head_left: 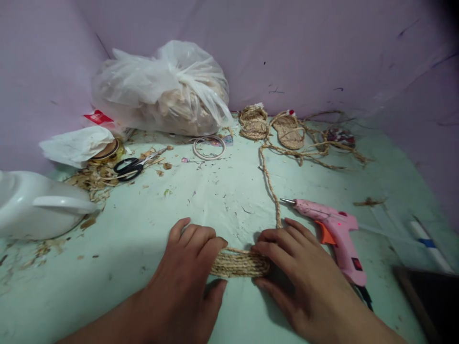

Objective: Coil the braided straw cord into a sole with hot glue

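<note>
A flat oval coil of braided straw rope (240, 264) lies on the pale green table between my hands. My left hand (190, 267) grips its left end, fingers along the far edge and thumb on the near side. Around the right end, my right hand (290, 267) is closed with its thumb near the front edge. From beneath the right fingers, a loose braided cord (269, 184) runs away toward the back. A pink glue gun (332, 224) with an orange trigger lies just right of my right hand, its nozzle pointing left.
Black-handled scissors (134, 167) lie among straw scraps at left, near a white jug (43, 205). Behind are a tape ring (194, 149), a stuffed plastic bag (172, 91), small woven slippers (254, 129) and tangled braids (315, 155). A dark object (430, 301) occupies the right front corner.
</note>
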Motion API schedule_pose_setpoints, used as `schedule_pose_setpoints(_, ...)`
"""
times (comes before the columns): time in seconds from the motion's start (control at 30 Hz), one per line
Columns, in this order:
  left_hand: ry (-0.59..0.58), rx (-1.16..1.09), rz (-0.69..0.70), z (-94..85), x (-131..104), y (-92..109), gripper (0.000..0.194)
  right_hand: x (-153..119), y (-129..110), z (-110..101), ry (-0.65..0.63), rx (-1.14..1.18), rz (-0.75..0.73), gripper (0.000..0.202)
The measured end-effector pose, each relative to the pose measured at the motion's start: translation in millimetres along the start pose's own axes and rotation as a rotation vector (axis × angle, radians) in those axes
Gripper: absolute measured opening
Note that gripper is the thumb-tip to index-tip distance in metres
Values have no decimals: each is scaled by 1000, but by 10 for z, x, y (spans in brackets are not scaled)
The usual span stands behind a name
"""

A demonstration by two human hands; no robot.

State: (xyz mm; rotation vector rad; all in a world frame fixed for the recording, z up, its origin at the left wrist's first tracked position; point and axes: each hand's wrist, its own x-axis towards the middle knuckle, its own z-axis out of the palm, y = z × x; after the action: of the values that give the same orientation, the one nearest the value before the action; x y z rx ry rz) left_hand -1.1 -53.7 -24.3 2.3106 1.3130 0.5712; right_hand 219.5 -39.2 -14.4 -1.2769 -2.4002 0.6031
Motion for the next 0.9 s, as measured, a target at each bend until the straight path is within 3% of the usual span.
schedule_pose_setpoints(0.17, -1, 1, 4, 9, 36, 25, 30, -28, 24, -35, -59, 7, -6, 42)
schedule_pose_setpoints(0.37, -24, 3, 13, 1, 46, 52, 31, -67, 110, -132, -117, -40, -135, 88)
schedule_pose_setpoints(0.47, -10, 29, 35, 6, 60, 38, 28, -112, 181, -193, -125, -78, -140, 95)
schedule_pose_setpoints(0.63, -21, 50, 31, 12, 64, 16, 24, -216, 224, -319, -79, -141, -71, 80)
schedule_pose_setpoints(0.8, -29, 48, 27, 0, 82, 38, 23, -255, 107, -327, -64, -88, -92, 61)
schedule_pose_setpoints(0.9, -55, 57, 7, -8, 93, 54, 23, -233, -31, -233, 69, -89, -96, 47)
